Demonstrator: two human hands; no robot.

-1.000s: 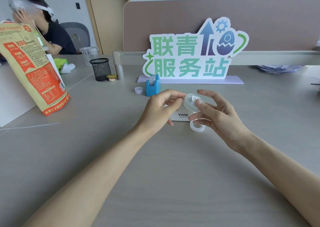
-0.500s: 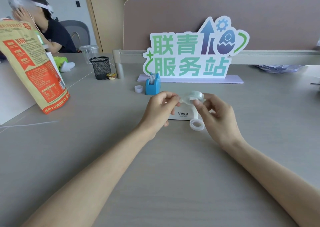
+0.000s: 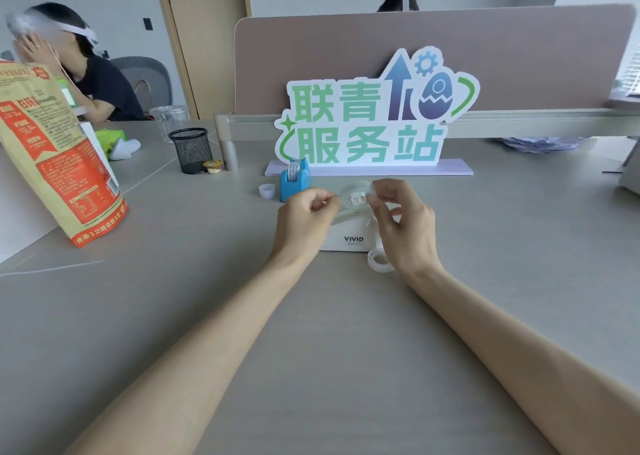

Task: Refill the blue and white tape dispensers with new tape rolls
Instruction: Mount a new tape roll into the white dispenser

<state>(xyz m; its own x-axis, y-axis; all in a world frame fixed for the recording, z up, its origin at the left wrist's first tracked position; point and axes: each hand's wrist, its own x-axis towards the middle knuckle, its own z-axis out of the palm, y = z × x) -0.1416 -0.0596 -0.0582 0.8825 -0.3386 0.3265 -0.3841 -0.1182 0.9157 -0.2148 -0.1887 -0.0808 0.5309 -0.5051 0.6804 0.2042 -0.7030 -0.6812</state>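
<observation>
A clear tape roll (image 3: pixel 354 198) with a white hub inside it is held in the air between both hands, above the white dispenser (image 3: pixel 349 238) marked VIVID. My left hand (image 3: pixel 304 219) pinches the roll's left edge. My right hand (image 3: pixel 403 222) grips its right side with thumb and fingers. A second clear tape roll (image 3: pixel 379 260) lies flat on the desk beside the white dispenser, under my right wrist. Further back stands the blue dispenser (image 3: pixel 293 179) with a roll in it. A small white core (image 3: pixel 267 190) sits to its left.
A cut-out sign (image 3: pixel 374 122) on a lilac base stands behind the dispensers. A black mesh pen cup (image 3: pixel 191 150) and a small round tin (image 3: pixel 212 167) sit at the back left. A large orange printed bag (image 3: pixel 52 156) leans at the left. A person sits beyond it.
The roll was turned from flat-facing to more edge-on between my hands and lifted slightly. My right fingers closed further around it. The camera view has tilted down a little.
</observation>
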